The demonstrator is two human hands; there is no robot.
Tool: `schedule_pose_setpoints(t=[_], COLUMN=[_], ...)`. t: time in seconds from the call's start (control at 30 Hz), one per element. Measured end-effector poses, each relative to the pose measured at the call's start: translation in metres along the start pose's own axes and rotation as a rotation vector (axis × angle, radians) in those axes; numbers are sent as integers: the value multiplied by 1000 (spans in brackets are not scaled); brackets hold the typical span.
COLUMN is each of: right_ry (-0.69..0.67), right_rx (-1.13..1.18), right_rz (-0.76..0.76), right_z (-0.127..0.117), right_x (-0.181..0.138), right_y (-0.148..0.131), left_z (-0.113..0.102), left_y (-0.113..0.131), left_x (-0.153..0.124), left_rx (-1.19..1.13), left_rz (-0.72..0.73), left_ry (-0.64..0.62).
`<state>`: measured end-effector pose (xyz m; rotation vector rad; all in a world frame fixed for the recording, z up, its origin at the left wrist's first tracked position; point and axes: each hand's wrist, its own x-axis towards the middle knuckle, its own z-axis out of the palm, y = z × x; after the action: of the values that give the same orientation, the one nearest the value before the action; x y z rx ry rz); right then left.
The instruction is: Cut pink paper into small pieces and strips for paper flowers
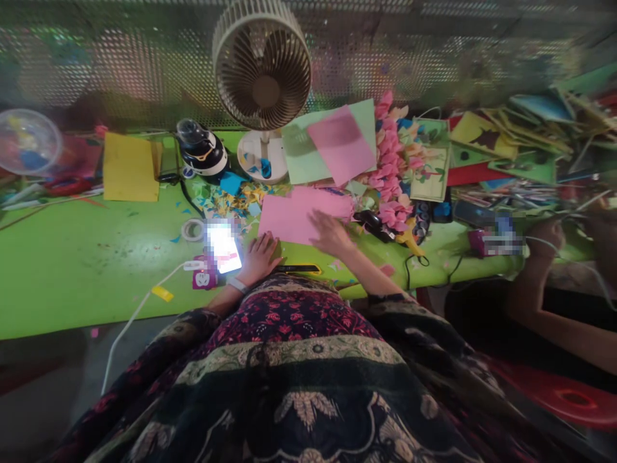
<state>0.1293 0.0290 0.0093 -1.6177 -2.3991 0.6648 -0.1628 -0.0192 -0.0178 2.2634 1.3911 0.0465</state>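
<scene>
A pink sheet of paper (284,217) lies on the green table right in front of me. My left hand (261,258) rests by its lower left corner, fingers stretched out, with the fingertips at the paper's edge. Over the sheet's right part is my right hand (330,235), slightly blurred, its fingers extended and holding nothing. Between my hands, near the table edge, lies a yellow and black utility knife (299,268). A lit phone (224,247) stands just left of my left hand, beside a roll of tape (193,229).
A fan (264,90) stands at the back, near green and pink sheets (344,145). Pink paper petals (389,151) and paper scraps (226,206) are heaped around. A purple socket block (204,278) trails a white cable. At right, another person's arms (535,257) reach over the table.
</scene>
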Motion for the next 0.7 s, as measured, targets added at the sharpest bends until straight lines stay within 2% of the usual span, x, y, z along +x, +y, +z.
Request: schedule_pose_setpoints(t=[0.1, 0.2, 0.33, 0.47, 0.6, 0.7], right_ry=[-157, -225, -196, -153, -90, -41], right_rx=[-130, -227, -274, -272, -244, -197], right_rz=[-68, -62, -29, -21, -55, -51], right_z=[24, 32, 33, 31, 30, 33], right_x=[-12, -11, -1, 1, -12, -31], right_y=[-22, -24, -14, -6, -1, 1], left_z=[-2, -7, -17, -30, -35, -28], left_y=[1, 3, 7, 2, -14, -28], left_x=[-2, -5, -2, 18, 37, 37], left_rx=[9, 13, 1, -19, -55, -101], left_rz=[-5, 7, 4, -14, 78, 125], left_ry=[7, -10, -10, 37, -9, -35])
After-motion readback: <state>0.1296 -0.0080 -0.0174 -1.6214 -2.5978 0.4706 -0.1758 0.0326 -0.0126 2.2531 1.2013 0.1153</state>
